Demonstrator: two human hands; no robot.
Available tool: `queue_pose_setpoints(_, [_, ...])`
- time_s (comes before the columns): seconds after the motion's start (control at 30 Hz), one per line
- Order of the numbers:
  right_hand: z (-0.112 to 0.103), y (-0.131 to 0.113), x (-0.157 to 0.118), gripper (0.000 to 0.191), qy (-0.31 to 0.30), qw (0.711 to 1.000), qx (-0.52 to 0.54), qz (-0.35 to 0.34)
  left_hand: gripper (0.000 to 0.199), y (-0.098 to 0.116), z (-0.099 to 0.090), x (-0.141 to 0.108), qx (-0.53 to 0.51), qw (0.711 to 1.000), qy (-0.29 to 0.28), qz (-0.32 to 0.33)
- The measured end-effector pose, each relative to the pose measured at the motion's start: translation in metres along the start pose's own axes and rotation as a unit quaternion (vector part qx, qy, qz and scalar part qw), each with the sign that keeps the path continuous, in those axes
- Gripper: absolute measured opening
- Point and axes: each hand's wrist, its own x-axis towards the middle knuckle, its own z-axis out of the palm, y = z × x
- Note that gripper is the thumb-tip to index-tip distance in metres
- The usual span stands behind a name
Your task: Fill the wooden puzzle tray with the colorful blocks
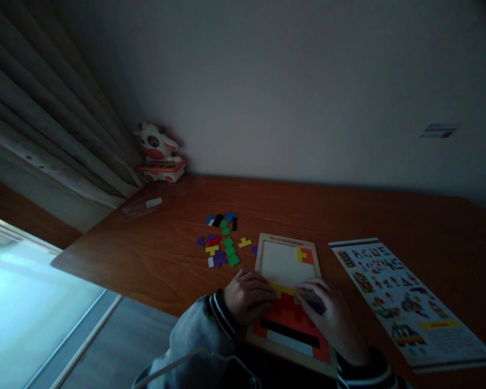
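The wooden puzzle board [318, 265] lies in front of me, its near half filled with red, orange, black, white and yellow pieces. My left hand [249, 296] rests over its left edge with fingers curled together; the fingertips meet the left end of a yellow row [284, 289], and anything under them is hidden. On the other side, my right hand [328, 310] has thumb and forefinger closed at the right end of that row, on a yellow puzzle piece [300, 294] partly covered by the fingers. Small yellow and orange pieces [306, 255] sit in the tray's far right corner.
Loose coloured pieces [229, 242] lie left of the board. A printed pattern sheet [405, 302] is at the right. A cow toy [159, 154] and a clear plastic bag [140, 207] are at the back left. A cable [202, 352] crosses my left sleeve.
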Motion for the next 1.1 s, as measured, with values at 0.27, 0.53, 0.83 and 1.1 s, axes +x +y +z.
queue_pose_setpoints(0.27, [-0.003,-0.001,-0.004,0.025,0.072,0.993,0.073,0.052,0.024,-0.012,-0.012,-0.009,0.070,0.989,0.103,-0.084])
queue_pose_setpoints(0.53, [-0.001,0.006,-0.006,0.030,0.128,0.985,0.086,0.079,0.030,-0.055,-0.036,-0.044,0.214,0.958,0.103,-0.160])
queue_pose_setpoints(0.83, [-0.004,0.003,-0.004,0.027,0.119,0.987,0.068,0.080,0.030,-0.058,-0.040,-0.050,0.236,0.959,0.047,-0.148])
queue_pose_setpoints(1.1, [0.018,-0.068,0.027,0.013,0.005,0.998,-0.047,-0.035,0.031,-0.054,-0.041,-0.049,0.246,0.957,0.060,-0.138])
